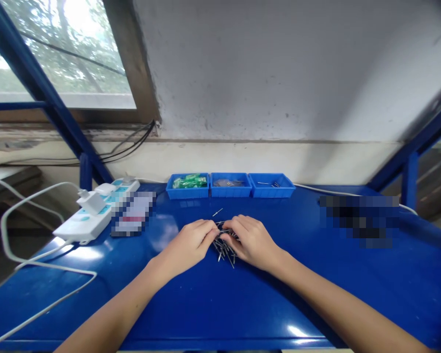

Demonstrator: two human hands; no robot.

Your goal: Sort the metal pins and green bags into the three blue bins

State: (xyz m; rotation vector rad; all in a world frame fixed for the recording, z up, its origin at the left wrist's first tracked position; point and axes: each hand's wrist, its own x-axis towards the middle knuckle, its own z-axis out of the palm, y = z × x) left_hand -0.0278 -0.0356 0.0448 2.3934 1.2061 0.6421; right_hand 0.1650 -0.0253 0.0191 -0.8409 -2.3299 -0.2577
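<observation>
A heap of thin dark metal rods point(226, 252) lies on the blue table point(213, 309), under and between my two hands. Closed in a pinch, my left hand point(194, 240) is at the heap's left side, its fingertips at a thin rod. My right hand point(252, 240) curls over the heap from the right, thumb and fingers closed around some of the rods. The fingertips of both hands nearly meet, and part of the heap is hidden beneath them. One loose rod point(217, 212) lies apart, just beyond the hands.
Three blue bins stand along the back: the left bin point(188, 194) has green packets, the middle bin point(231, 192) plastic-wrapped pieces, the right bin point(272, 192) a few thin pieces. A white power strip point(83, 224) with cables and a pixelated item point(134, 213) lie left; another pixelated dark item point(360, 215), right.
</observation>
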